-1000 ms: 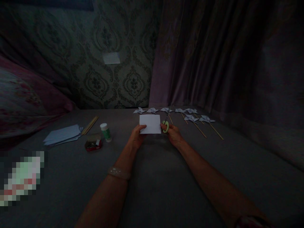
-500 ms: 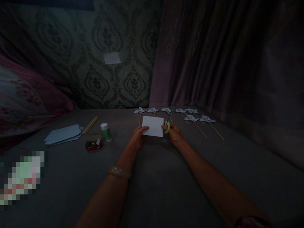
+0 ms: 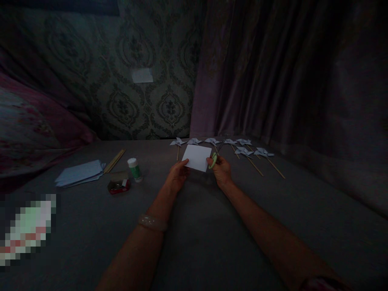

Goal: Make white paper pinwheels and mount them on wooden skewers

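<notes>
One white paper sheet point(image 3: 197, 157) is held just above the grey bed point(image 3: 194, 226), tilted, between both hands. The left hand point(image 3: 177, 176) pinches its near-left corner, fingers clenched on the edge, while the right hand point(image 3: 222, 170) grips green-handled scissors point(image 3: 214, 159) at the sheet's right edge, fingers through the loops. To cut well, I judge the paper should stay taut and the blades square to the edge, fed slowly. Beyond lie a row of paper pinwheels point(image 3: 236, 146) on sticks; well to the left stand a glue bottle point(image 3: 135, 169), a small red box point(image 3: 119, 185), loose wooden sticks point(image 3: 115, 160) and a stack of paper point(image 3: 79, 173).
</notes>
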